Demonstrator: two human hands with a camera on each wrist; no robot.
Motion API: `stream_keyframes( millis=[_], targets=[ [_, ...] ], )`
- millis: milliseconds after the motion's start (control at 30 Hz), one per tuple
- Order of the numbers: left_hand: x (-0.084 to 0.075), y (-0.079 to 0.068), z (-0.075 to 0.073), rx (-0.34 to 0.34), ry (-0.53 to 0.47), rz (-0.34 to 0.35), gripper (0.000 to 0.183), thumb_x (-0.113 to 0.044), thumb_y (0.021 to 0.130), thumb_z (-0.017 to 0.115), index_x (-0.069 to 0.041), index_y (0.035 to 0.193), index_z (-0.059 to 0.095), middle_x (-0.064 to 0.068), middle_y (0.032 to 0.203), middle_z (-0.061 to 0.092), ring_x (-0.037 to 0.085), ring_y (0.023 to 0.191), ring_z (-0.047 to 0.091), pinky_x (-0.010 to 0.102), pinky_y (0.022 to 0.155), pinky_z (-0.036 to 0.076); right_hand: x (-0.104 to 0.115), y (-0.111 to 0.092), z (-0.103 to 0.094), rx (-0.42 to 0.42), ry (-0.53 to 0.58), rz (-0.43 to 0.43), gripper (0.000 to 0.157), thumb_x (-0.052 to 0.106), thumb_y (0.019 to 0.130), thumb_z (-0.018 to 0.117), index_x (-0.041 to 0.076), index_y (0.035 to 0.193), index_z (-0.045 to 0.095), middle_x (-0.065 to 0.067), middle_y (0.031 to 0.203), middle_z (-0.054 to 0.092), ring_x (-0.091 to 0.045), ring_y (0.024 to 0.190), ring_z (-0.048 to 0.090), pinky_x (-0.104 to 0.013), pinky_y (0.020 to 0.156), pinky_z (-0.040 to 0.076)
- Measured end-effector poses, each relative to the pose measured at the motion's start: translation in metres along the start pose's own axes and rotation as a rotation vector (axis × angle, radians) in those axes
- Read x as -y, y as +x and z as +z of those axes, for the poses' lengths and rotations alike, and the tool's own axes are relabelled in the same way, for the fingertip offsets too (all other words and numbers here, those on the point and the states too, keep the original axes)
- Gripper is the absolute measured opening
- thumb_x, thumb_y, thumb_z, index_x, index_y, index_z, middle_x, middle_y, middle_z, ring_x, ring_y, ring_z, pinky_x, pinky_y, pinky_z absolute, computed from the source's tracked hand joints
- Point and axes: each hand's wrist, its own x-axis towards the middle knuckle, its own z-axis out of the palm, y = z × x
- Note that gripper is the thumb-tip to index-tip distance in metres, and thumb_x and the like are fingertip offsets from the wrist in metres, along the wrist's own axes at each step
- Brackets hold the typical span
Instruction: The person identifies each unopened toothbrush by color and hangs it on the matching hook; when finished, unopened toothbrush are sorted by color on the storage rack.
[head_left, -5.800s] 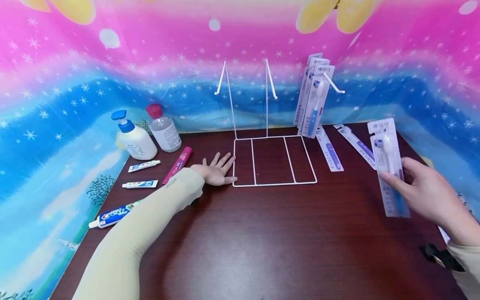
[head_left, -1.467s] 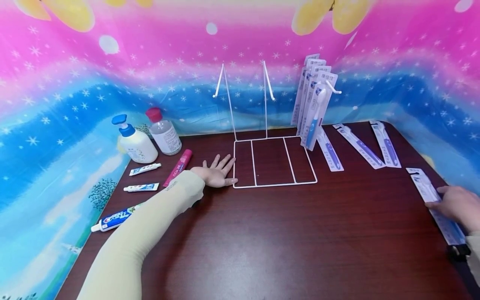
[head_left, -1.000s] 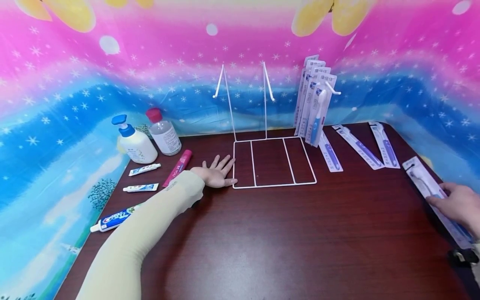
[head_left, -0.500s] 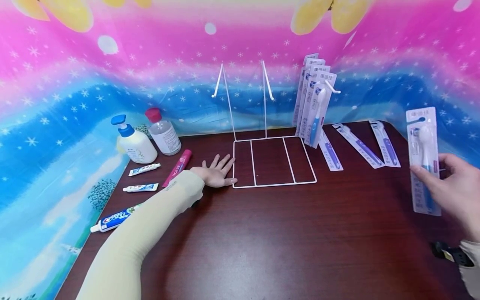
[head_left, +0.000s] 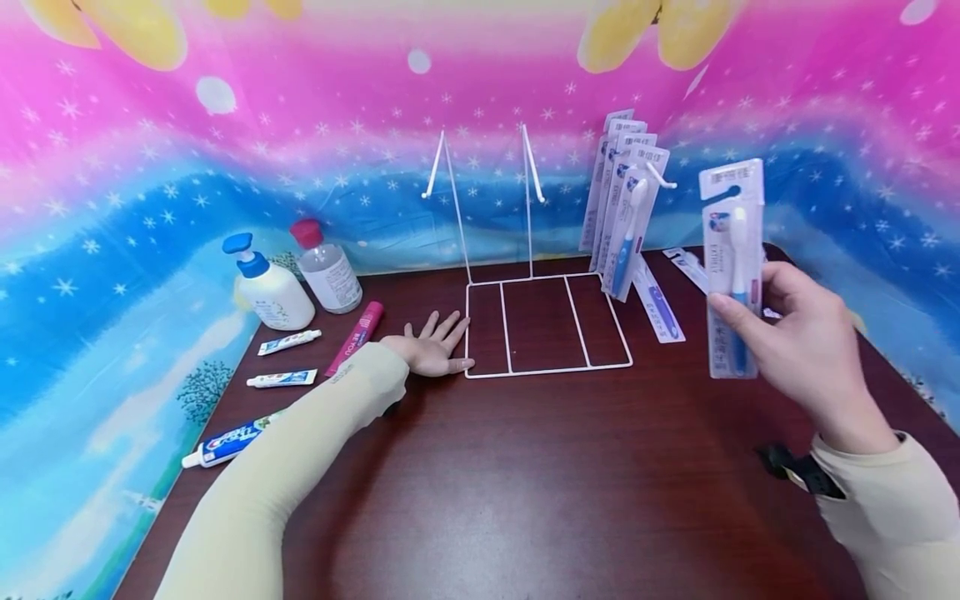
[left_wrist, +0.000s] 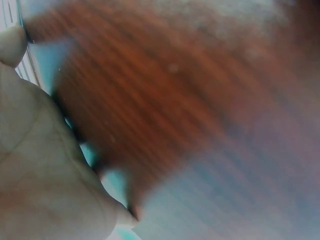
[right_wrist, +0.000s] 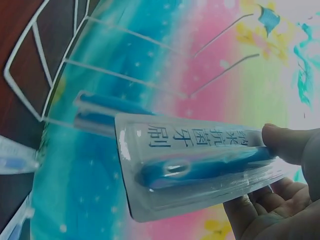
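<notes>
My right hand (head_left: 813, 350) pinches a packaged toothbrush (head_left: 733, 275) with a blue handle, raised upright over the right side of the table. In the right wrist view, thumb and fingers grip the clear toothbrush pack (right_wrist: 195, 167) by one end. My left hand (head_left: 429, 352) lies flat with spread fingers, its tips at the left edge of a white wire rack (head_left: 547, 372). The rack has upright prongs with hooks at the back. Several packaged toothbrushes (head_left: 628, 225) hang from its right hook. In the left wrist view only part of the left palm (left_wrist: 45, 165) shows, beside blurred wood.
Purple toothbrush packs (head_left: 660, 310) lie right of the rack, some partly hidden behind the held one. At left stand a pump bottle (head_left: 273, 292) and a red-capped bottle (head_left: 330, 271), near a pink tube (head_left: 356, 337), small toothpaste tubes (head_left: 282, 379) and a larger toothpaste (head_left: 231, 442).
My right hand has lifted the blue toothbrush pack from the table's right edge and carried it up and left toward the rack. The left hand has stayed in place.
</notes>
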Motion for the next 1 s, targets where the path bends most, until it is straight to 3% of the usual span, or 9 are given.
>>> stream_keyframes(
  millis=[167, 267, 400, 700, 867, 1000],
  targets=[
    [-0.001, -0.002, 0.0, 0.001, 0.007, 0.003, 0.09, -0.078, 0.079, 0.028, -0.034, 0.144, -0.016, -0.007, 0.151, -0.019, 0.027, 0.135, -0.021, 0.067, 0.097, -0.006, 0.011, 0.012, 0.011, 0.026, 0.028, -0.046, 0.036, 0.029, 0.083, 0.068, 0.01, 0.113, 0.06, -0.01, 0.106, 0.064, 0.005, 0.077, 0.056, -0.006, 0.06, 0.041],
    [0.0, -0.001, 0.0, 0.007, 0.009, -0.006, 0.089, -0.078, 0.078, 0.028, -0.036, 0.143, -0.017, -0.009, 0.15, -0.021, 0.025, 0.134, -0.022, 0.066, 0.098, -0.005, 0.014, 0.018, 0.015, 0.042, 0.036, -0.057, 0.039, 0.03, 0.084, 0.067, 0.01, 0.116, 0.059, -0.011, 0.107, 0.063, -0.01, 0.081, 0.062, -0.023, 0.064, 0.051],
    [0.001, 0.002, 0.0, 0.011, 0.009, -0.01, 0.088, -0.079, 0.078, 0.027, -0.037, 0.142, -0.018, -0.01, 0.15, -0.021, 0.024, 0.134, -0.023, 0.065, 0.098, -0.006, 0.015, 0.023, 0.02, 0.072, 0.036, -0.057, 0.04, 0.03, 0.085, 0.066, 0.009, 0.118, 0.057, -0.012, 0.106, 0.061, -0.03, 0.084, 0.063, -0.046, 0.062, 0.051],
    [0.002, 0.003, 0.001, 0.004, 0.003, -0.006, 0.091, -0.081, 0.076, 0.027, -0.037, 0.142, -0.018, -0.009, 0.15, -0.022, 0.025, 0.134, -0.023, 0.066, 0.097, -0.005, 0.003, 0.032, 0.028, 0.103, 0.009, -0.016, 0.041, 0.036, 0.086, 0.063, 0.008, 0.115, 0.059, -0.016, 0.103, 0.064, -0.03, 0.082, 0.063, -0.03, 0.056, 0.052],
    [0.002, 0.002, 0.0, 0.004, -0.001, -0.005, 0.091, -0.08, 0.077, 0.027, -0.035, 0.143, -0.017, -0.009, 0.15, -0.021, 0.025, 0.135, -0.022, 0.066, 0.097, -0.006, -0.002, 0.041, 0.038, 0.12, 0.04, 0.004, 0.044, 0.038, 0.086, 0.062, 0.006, 0.116, 0.058, -0.018, 0.106, 0.063, -0.032, 0.085, 0.063, -0.045, 0.061, 0.052],
    [0.0, -0.001, 0.0, 0.002, -0.005, 0.006, 0.09, -0.078, 0.079, 0.027, -0.033, 0.145, -0.015, -0.006, 0.151, -0.018, 0.027, 0.135, -0.02, 0.066, 0.097, -0.005, -0.007, 0.049, 0.05, 0.132, 0.072, 0.024, 0.043, 0.037, 0.086, 0.062, 0.005, 0.115, 0.057, -0.017, 0.107, 0.063, -0.03, 0.085, 0.063, -0.043, 0.064, 0.052]
  ],
)
